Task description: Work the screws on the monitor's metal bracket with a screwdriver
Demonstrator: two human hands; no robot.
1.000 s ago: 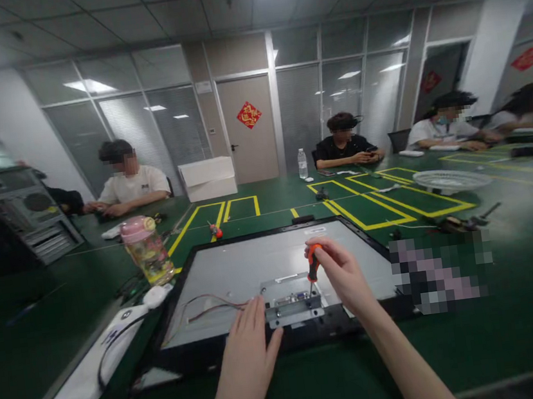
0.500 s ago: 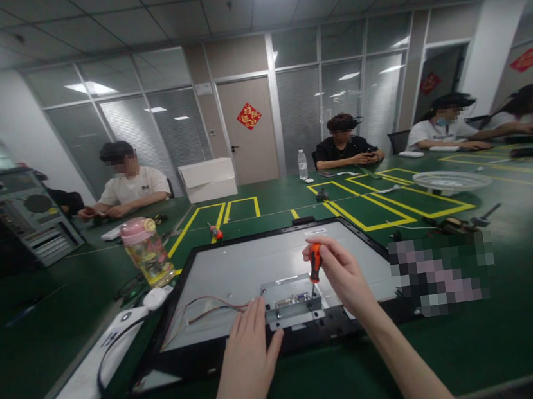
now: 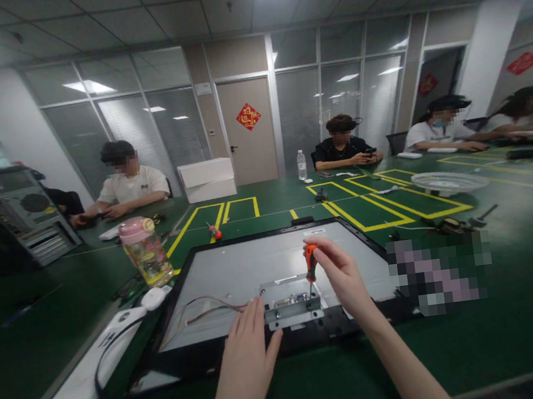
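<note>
A monitor lies face down on the green table, its grey metal back (image 3: 236,268) framed in black. Near its front edge sits a small metal bracket (image 3: 292,306) with connectors. My right hand (image 3: 341,274) is closed round an orange-and-black screwdriver (image 3: 310,265), held upright with its tip on the bracket's right side. My left hand (image 3: 247,357) lies flat with fingers stretched out, the fingertips touching the bracket's left end. Thin brown wires (image 3: 206,305) run across the panel to the bracket.
A pink-lidded bottle (image 3: 145,250), a white plastic cover (image 3: 92,363) and a computer case (image 3: 20,217) stand to the left. A small red screwdriver (image 3: 215,232), a white box (image 3: 206,179) and a fan grille (image 3: 449,181) lie farther off. Several people sit round the table's far side.
My right hand has shifted the screwdriver slightly, its grip turning on the handle. My left hand stays on the bracket.
</note>
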